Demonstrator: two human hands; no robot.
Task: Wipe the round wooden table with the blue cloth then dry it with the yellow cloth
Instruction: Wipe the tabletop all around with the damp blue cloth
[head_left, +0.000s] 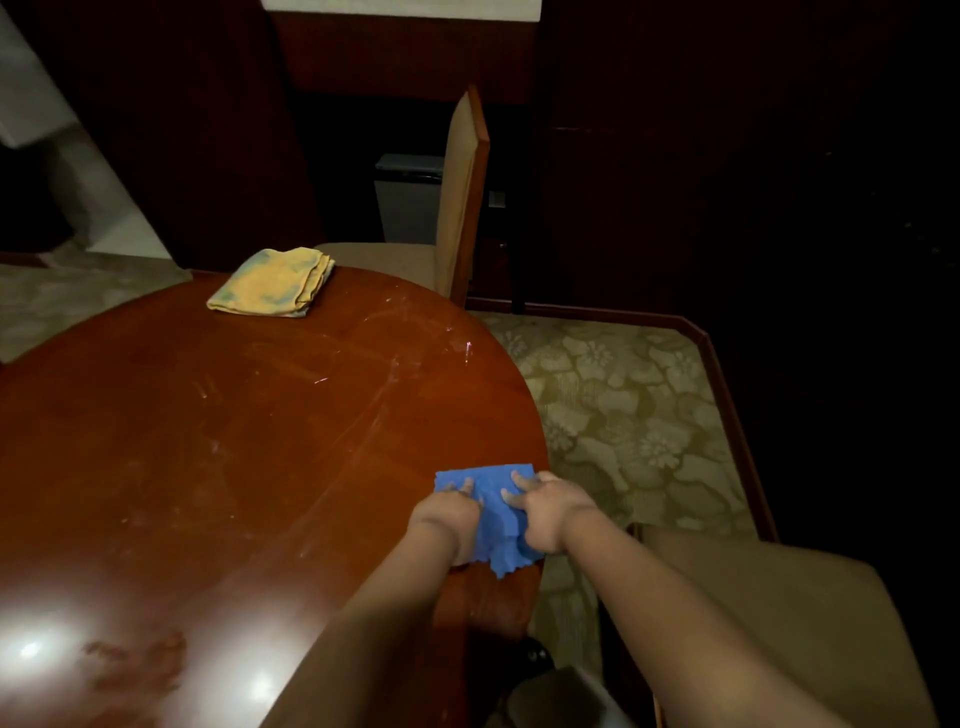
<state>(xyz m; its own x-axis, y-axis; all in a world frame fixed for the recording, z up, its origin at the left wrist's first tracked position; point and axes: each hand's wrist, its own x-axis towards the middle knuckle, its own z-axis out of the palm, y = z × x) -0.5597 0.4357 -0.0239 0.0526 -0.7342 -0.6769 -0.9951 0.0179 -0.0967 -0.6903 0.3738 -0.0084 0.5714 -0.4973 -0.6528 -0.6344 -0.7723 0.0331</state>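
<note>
Beyond yellow cloth (271, 282), chair (457, 208).

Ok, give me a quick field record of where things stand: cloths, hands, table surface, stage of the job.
blue cloth: spread flat at the table's right edge, under both hands
left hand: fingers pressing on the blue cloth
right hand: fingers pressing on the blue cloth
yellow cloth: folded, at the far edge, untouched
table: round, glossy wood, with wet streaks toward the far right
stage: wiping; drying not yet begun
</note>
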